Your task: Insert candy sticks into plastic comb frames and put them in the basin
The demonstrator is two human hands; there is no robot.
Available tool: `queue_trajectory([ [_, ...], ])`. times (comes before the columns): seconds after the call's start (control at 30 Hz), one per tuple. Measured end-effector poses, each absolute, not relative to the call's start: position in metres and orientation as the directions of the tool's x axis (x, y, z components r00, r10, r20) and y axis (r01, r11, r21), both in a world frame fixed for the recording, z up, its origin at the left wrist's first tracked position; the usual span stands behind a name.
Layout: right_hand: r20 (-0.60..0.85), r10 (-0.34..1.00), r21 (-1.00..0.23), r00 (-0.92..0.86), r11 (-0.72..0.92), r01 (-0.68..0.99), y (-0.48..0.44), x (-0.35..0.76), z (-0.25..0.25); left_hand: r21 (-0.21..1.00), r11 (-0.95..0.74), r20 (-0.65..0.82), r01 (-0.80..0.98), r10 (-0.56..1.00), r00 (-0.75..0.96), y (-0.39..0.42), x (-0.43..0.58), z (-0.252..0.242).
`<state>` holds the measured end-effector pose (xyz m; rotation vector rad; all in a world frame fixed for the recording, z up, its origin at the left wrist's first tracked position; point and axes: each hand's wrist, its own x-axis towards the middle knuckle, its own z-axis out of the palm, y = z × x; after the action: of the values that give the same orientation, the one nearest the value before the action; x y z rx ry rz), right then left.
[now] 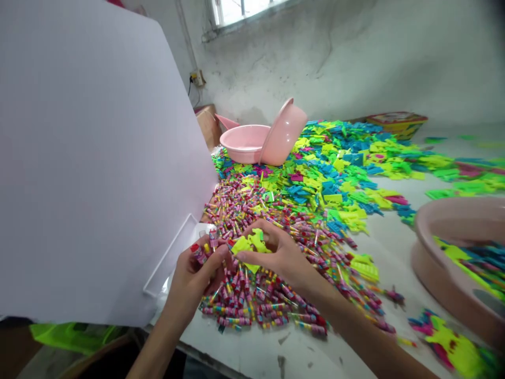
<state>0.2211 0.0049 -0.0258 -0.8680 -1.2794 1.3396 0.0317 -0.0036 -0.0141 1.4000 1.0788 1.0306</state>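
Just above a heap of small striped multicoloured tubes [272, 302] on the white table [256, 352], the left hand [195, 276] pinches what look like two pink-striped tubes [199, 254]. The right hand [282, 255], close beside it, grips a flat lime-yellow plastic piece [249, 246] that meets them.

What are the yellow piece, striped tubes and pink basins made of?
Yellow piece in the right hand: likely thin moulded plastic, flat, neon, matte. Striped tubes in the left hand: apparently clear plastic with coloured filling; too small to confirm. Pink basins: smooth plastic, soft sheen.
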Motion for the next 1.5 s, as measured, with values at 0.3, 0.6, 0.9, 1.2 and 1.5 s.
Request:
queue_trajectory([
  [0.3,0.119,0.989,-0.870,-0.090,0.060,-0.490,-0.003,0.219,-0.034,1.000,-0.013,0.008,0.029,0.984,0.178,-0.018,0.063,-0.011],
  [0.6,0.303,0.952,-0.906,-0.043,0.274,-0.323,-0.003,0.234,-0.020,0.972,-0.198,0.203,0.127,0.979,-0.027,-0.023,0.088,-0.012],
  [0.9,-0.056,0.969,-0.669,-0.239,-0.214,-0.712,-0.011,0.224,-0.016,0.503,-0.707,0.557,0.497,0.705,0.439,-0.023,0.082,-0.033],
  [1.2,0.137,0.975,-0.668,-0.173,-0.038,-0.743,0.001,0.224,-0.023,0.863,-0.321,0.365,0.391,0.930,-0.043,-0.035,0.100,-0.026],
  [1.5,0.174,0.983,-0.794,-0.052,0.109,-0.598,-0.004,0.231,-0.020,0.994,-0.048,0.057,0.094,0.993,-0.099,-0.029,0.094,-0.034],
])
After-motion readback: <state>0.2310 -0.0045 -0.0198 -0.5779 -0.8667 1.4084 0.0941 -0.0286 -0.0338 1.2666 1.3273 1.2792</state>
